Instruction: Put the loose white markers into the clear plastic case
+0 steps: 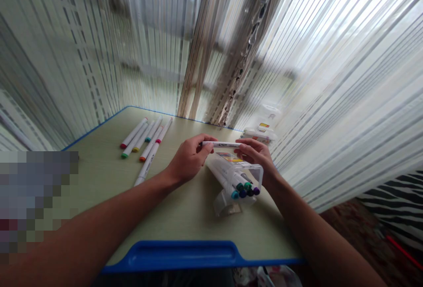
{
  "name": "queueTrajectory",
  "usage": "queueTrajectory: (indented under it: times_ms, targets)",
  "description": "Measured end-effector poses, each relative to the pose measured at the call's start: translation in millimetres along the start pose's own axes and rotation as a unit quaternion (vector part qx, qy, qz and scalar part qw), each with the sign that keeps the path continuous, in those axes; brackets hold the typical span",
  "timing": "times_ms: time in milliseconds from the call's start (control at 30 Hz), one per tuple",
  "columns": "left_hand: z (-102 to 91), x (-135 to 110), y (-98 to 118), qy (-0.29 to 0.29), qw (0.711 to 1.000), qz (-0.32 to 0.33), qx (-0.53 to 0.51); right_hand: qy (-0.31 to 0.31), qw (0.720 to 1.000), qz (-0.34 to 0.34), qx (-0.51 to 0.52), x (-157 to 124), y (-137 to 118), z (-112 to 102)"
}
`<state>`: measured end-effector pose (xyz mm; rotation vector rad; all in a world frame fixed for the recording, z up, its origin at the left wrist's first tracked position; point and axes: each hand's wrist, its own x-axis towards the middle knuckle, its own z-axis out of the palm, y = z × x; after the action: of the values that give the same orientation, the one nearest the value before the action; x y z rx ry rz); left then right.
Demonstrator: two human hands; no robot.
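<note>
A white marker (pixel 226 144) is held level between my two hands, above the table. My left hand (pixel 192 155) pinches its left end, where a dark tip shows. The fingers of my right hand (pixel 257 152) close on the other end. Just below lies a clear plastic case (pixel 261 174), its open end toward me, with several markers inside. Their blue, green, dark and purple ends (pixel 243 188) point my way. On the left side of the table, several white markers (pixel 145 139) with coloured ends lie loosely side by side.
The pale table (pixel 99 199) has a blue rim and a blue front tray (pixel 185 254). At the back right edge stands another clear case (pixel 259 135) with markers. Striped sheer curtains (pixel 148 57) hang close behind the table. A zebra-patterned cloth (pixel 396 203) is at the right.
</note>
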<state>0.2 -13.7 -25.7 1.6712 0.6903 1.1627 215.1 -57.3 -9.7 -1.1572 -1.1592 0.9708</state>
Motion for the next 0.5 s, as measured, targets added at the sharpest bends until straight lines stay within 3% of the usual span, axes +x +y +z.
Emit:
queueTrajectory:
  times_ms: [167, 500]
  targets:
    - [-0.9, -1.0, 4.4, 0.009, 1.0, -0.005, 0.028, -0.012, 1.0, -0.008, -0.014, -1.7, 0.3, -0.5]
    - [-0.6, 1.3, 4.4, 0.0, 0.999, -0.028, -0.04, -0.007, 1.0, -0.018, -0.014, -0.5, 0.3, -1.5]
